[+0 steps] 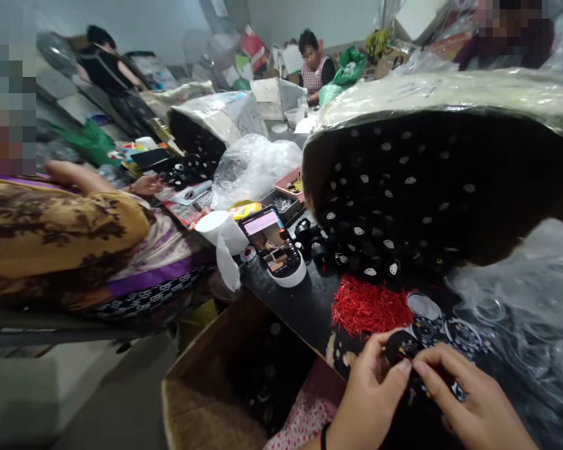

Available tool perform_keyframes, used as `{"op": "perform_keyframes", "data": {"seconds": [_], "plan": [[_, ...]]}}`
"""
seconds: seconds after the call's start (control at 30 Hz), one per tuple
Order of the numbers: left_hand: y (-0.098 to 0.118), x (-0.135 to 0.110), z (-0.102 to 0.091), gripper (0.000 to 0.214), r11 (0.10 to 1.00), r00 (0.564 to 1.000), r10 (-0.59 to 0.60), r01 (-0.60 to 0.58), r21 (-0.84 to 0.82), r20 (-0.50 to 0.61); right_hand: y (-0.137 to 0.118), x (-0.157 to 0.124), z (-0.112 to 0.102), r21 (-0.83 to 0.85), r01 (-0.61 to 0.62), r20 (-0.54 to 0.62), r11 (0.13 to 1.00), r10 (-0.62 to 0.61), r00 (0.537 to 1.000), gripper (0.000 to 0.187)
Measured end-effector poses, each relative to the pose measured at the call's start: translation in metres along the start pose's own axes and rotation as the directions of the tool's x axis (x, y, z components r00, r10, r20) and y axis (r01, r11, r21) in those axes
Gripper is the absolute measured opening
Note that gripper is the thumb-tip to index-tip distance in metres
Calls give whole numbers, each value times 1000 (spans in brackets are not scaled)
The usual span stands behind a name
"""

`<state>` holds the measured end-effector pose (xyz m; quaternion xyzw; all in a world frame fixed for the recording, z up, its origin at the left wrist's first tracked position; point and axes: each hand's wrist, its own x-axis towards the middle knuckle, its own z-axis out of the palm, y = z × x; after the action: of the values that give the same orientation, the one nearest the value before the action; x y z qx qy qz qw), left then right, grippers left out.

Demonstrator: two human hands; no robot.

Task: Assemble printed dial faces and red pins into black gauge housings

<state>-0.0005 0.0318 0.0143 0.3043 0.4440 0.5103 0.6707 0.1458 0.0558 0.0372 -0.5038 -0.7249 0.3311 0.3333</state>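
Observation:
My left hand [373,390] is closed around a small black round part [402,345], tilted up between thumb and fingers. At its near edge, my right hand [469,397] has thumb and forefinger pinched together. Whatever those fingertips hold, if anything, is too small to make out. Just beyond the hands lies a heap of thin red slivers [370,306]. Beside the heap are black printed dials [465,335] with light markings, and a clear disc [423,306].
A large wrapped carton [441,94] lies on its side, black round parts [359,231] spilling from its mouth. A lit phone [272,244] leans on a white stand. Below the table edge stands an open cardboard box [192,387]. Clear plastic [544,300] lies right; a co-worker [65,237] sits left.

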Motion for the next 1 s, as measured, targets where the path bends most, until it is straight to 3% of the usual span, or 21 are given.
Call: {"op": "perform_keyframes", "data": {"seconds": [0.17, 0.33, 0.6, 0.83, 1.0], "plan": [[4, -5, 4, 26, 999, 1000, 17, -17, 36, -19, -2, -5, -2, -76, 19, -65, 997, -24, 998, 25], [7, -7, 5, 23, 996, 999, 37, -35, 86, -22, 7, -11, -2, -65, 2, 33, 998, 0, 999, 22], [0, -6, 2, 27, 969, 995, 98, -92, 229, -15, 7, -14, -1, -60, -47, 68, 997, 51, 996, 25], [3, -10, 3, 35, 909, 985, 174, -159, 386, -6, -13, -12, 3, -15, -11, -66, 1000, 10, 998, 28], [4, -10, 2, 35, 894, 981, 191, -170, 415, -9, -10, -11, 4, -5, -49, -25, 999, 48, 999, 30]]}}
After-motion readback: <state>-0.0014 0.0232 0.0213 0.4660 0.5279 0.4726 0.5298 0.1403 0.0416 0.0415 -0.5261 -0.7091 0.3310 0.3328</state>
